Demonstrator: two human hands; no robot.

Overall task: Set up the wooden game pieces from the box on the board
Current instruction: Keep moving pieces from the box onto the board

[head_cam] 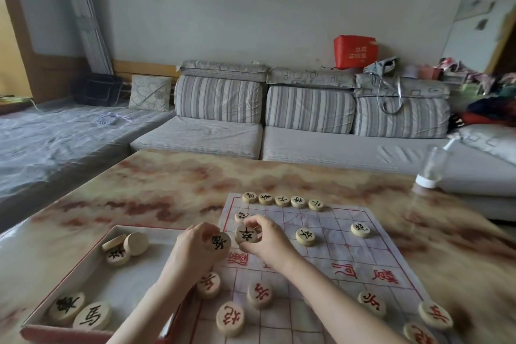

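Over the board [329, 257], at its left edge, the right hand [269, 241] pinches one black piece [246, 234]; the left hand [191, 246] grips a second piece [220, 242]. Free far-side spots lie just ahead, nearer the right hand.

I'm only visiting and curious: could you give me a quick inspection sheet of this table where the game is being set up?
Surface: marble-patterned table; paper board on the right, open box on the left.
Job's things: black-lettered row of five on the board's far edge; red-lettered pieces nearer; five pieces in the box.
Clutter: clear bottle at the table's far right edge.
Grippers: left hand holds a black-lettered piece; right hand pinches a second piece over the board.
Cables: pale cord on the bedding, far left.
Surroundings: striped sofa, red bag on its back.
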